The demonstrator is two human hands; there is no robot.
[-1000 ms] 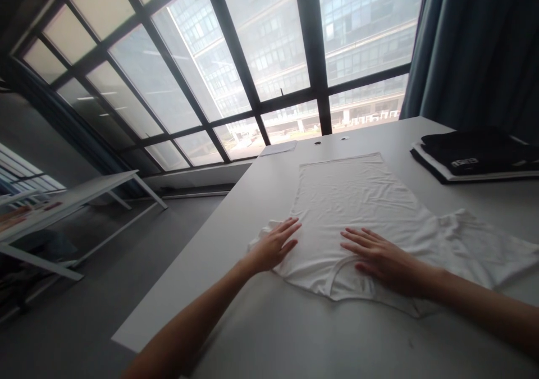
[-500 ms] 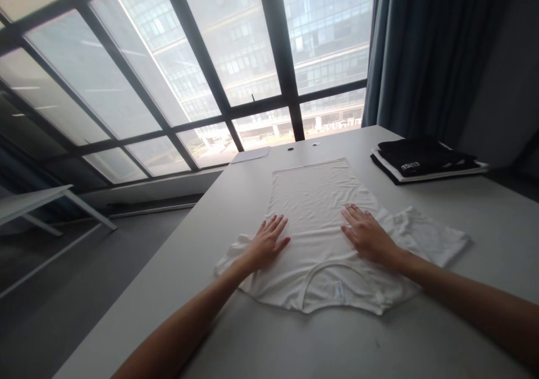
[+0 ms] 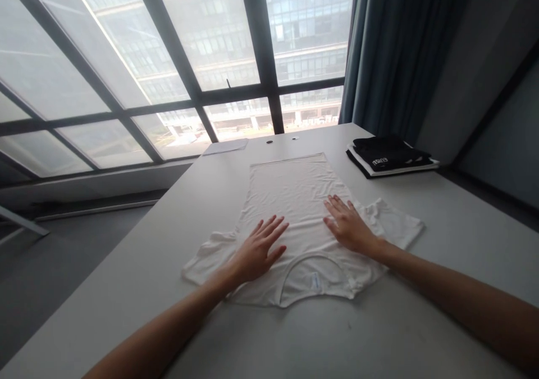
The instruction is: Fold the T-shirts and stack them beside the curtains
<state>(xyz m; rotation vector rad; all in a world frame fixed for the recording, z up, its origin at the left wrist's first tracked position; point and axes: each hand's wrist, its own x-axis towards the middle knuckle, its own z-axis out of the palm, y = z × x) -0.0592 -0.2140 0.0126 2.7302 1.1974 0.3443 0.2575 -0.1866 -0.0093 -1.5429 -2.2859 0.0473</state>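
Observation:
A white T-shirt [image 3: 290, 193] lies spread out on the white table [image 3: 295, 345], its collar toward me and its hem at the far side. Small wrinkles run across the cloth, and a label shows inside the neck. My left hand [image 3: 261, 250] rests on the left part of the chest with its fingers spread. On the right part of the chest, near the right sleeve, my right hand [image 3: 347, 224] lies with its fingers stretched out. Both palms face down, and neither hand grips the fabric.
Folded clothes [image 3: 389, 155], black and white, are stacked at the table's back right. Paper [image 3: 225, 146] lies at the far left corner, near a dark round hole [image 3: 269, 142]. Behind the table are large windows and a blue curtain [image 3: 383, 59]. Another table's leg [image 3: 23, 220] shows at left.
My view has turned right, so the scene sits further left. The left sleeve now lies more spread out. My left hand sits slightly nearer the collar, and both hands remain on the shirt.

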